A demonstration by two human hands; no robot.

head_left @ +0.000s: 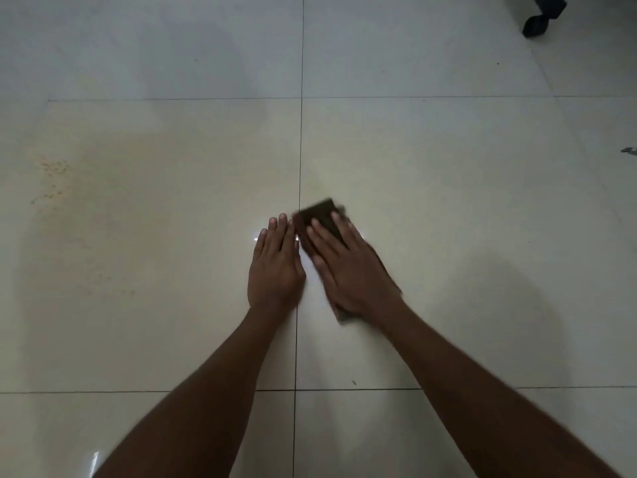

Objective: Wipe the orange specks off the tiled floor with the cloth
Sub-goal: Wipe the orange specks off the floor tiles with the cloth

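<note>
Wiping in hand: right hand (348,267) presses flat, fingers spread, on the dark cloth (319,215) beside the grout line. Left hand (275,263) rests flat on the floor (448,167). Orange specks (53,174) lie well left; next stroke must travel there.

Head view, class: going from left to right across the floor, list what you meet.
Orange specks → left hand, flat on the tiled floor → dark cloth under the right hand → dark object, far top right corner.
</note>
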